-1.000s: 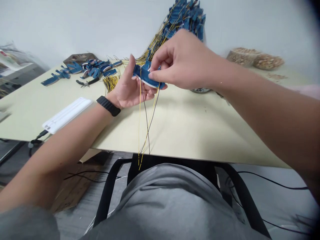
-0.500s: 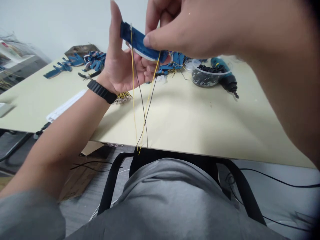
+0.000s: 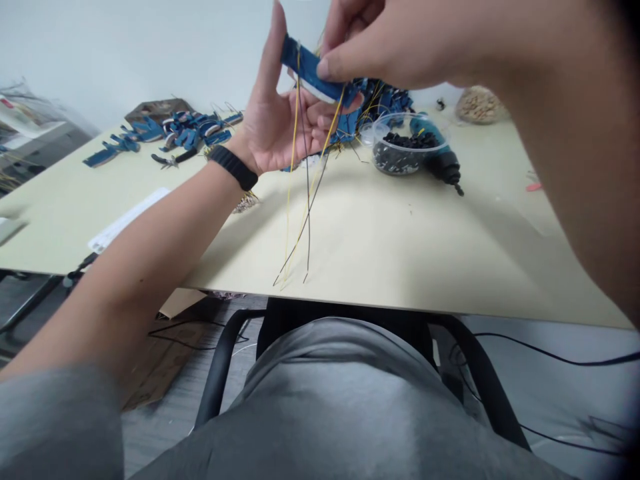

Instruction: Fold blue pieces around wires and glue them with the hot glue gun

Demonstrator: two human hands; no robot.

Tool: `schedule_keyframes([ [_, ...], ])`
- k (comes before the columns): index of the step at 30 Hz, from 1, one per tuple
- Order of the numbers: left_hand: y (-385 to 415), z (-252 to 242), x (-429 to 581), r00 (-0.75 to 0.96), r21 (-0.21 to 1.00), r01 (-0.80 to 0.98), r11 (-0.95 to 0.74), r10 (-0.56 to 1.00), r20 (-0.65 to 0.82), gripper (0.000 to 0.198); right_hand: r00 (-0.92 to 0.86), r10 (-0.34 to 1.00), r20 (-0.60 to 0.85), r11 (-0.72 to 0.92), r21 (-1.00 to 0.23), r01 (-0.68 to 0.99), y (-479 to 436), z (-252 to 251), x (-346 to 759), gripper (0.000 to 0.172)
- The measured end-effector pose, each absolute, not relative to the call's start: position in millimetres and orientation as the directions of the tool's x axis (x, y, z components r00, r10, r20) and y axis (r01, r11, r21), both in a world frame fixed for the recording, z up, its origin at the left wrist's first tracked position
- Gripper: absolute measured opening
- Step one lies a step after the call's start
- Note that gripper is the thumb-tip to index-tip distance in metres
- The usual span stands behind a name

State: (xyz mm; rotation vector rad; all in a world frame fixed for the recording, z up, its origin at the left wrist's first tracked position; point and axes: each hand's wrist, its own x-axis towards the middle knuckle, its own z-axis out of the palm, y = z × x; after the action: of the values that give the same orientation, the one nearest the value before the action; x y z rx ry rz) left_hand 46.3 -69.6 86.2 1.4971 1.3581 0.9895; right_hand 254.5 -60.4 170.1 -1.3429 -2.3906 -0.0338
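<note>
A narrow blue piece with a white lower edge (image 3: 310,72) is held up above the table, tilted down to the right. Yellow and black wires (image 3: 291,160) hang from both its ends, and their tips dangle near the table's front edge. My left hand (image 3: 280,130), palm up with the thumb raised, grips the piece from behind and below; its fingertips show at the right end. From the right, my right hand (image 3: 370,50) pinches it, thumb on the blue face; its other fingers are partly hidden.
Blue pieces (image 3: 187,130) lie in a heap at left beside black-handled pliers (image 3: 174,159). Behind my hands are more wired blue pieces (image 3: 387,100). A clear tub of black parts (image 3: 400,150) stands by a teal power drill (image 3: 443,157); a bag of beige bits (image 3: 480,105) sits farther right.
Both hands and the blue piece have shifted right and slightly up in view, with the wires swinging along. The grip looks the same.
</note>
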Motion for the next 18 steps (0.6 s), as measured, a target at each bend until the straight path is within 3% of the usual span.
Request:
schedule_keyframes([
  [3,-66,76,56,0.105,0.917,0.393,-0.072,0.994,0.033,0.149,-0.413,0.848,0.331,0.495,-0.219,0.841,-64,163,264,0.032],
  [6,-48,70,60,0.176,0.907,0.411,-0.091,0.984,0.019,0.142,-0.452,0.816,0.362,0.556,-0.272,0.786,-59,155,275,0.018],
  [10,-19,65,56,0.606,0.985,0.130,-0.116,0.795,0.014,0.098,-0.428,0.826,0.367,0.547,-0.340,0.765,-56,150,286,0.007],
  [12,-9,65,52,0.688,0.995,0.050,-0.086,0.726,0.028,0.089,-0.386,0.852,0.353,0.501,-0.337,0.797,-57,149,292,0.006],
  [16,-4,71,54,0.585,0.987,0.121,-0.110,0.811,0.019,0.089,-0.326,0.896,0.303,0.409,-0.272,0.871,-59,146,315,0.011],
  [18,-9,72,64,0.460,0.957,0.198,-0.210,0.882,0.099,0.079,-0.274,0.927,0.255,0.336,-0.245,0.909,-61,141,330,0.016],
])
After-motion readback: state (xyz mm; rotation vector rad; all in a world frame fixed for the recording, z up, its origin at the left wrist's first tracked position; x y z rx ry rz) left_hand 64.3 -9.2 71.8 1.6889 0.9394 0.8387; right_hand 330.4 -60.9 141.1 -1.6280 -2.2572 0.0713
